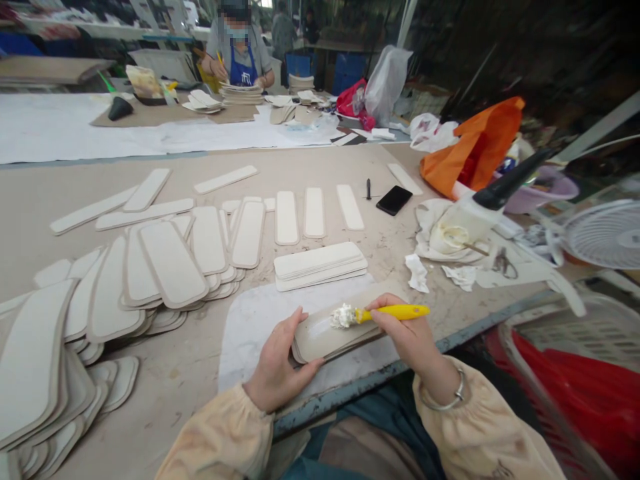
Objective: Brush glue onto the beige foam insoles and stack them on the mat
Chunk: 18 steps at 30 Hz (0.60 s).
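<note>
My right hand [407,333] is closed around a yellow-handled brush [395,312] whose white, glue-laden bristles rest on the top of a small stack of beige oblong pieces [325,337]. My left hand [277,363] holds the left end of that stack, thumb on top and fingers curled under its edge. The stack lies on a pale mat [250,327] near the table's front edge. A second neat stack of white pieces [320,265] sits just beyond it.
Many overlapping oblong pieces [150,273] are spread across the left of the table. A glue bottle [480,207], rags, black phone [394,199], orange bag [475,147] and a fan [600,233] crowd the right. Another person [239,53] works at a far table.
</note>
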Each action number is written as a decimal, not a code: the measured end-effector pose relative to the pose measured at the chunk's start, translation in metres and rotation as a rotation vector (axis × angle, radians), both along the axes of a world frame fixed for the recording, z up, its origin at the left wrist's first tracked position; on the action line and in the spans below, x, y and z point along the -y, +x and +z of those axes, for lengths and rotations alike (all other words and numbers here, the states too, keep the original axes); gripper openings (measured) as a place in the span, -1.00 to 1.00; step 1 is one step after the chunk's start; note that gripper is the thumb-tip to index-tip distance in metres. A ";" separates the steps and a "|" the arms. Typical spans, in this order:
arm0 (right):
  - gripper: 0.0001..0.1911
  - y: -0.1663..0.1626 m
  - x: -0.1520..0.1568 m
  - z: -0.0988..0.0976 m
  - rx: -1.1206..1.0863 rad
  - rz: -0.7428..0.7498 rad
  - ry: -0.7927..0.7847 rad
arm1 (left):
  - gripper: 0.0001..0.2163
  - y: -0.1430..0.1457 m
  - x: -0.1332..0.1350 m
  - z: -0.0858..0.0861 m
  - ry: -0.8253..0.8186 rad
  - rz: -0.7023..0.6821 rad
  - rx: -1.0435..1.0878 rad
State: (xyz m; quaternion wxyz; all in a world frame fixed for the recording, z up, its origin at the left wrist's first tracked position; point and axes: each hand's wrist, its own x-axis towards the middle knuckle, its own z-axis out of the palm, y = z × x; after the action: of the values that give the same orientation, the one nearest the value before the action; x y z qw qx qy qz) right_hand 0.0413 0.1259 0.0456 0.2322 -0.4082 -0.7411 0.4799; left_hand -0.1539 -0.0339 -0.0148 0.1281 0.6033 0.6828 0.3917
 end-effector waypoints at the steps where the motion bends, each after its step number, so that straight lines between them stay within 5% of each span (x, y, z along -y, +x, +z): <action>1: -0.82 0.008 -0.006 -0.001 0.015 -0.040 0.012 | -0.21 0.000 0.000 0.000 -0.002 0.000 -0.010; 7: -0.80 0.054 -0.045 -0.006 0.093 -0.265 0.165 | -0.25 0.000 0.000 -0.002 0.001 0.007 -0.034; 11: -0.85 0.062 -0.039 -0.001 0.026 -0.320 0.253 | -0.24 -0.001 0.000 -0.004 0.006 0.008 -0.033; 14: -0.86 0.047 -0.009 0.002 -0.142 -0.251 0.122 | -0.23 -0.001 0.000 -0.003 -0.005 -0.007 -0.043; 18: -0.86 0.008 0.030 0.000 -0.232 0.022 -0.127 | -0.20 0.001 0.000 0.000 0.000 -0.011 -0.032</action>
State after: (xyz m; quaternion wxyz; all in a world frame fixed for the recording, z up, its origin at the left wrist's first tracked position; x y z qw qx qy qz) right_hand 0.0492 0.0954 0.0461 0.2848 -0.3555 -0.6818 0.5724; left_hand -0.1529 -0.0335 -0.0148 0.1195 0.6132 0.6814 0.3813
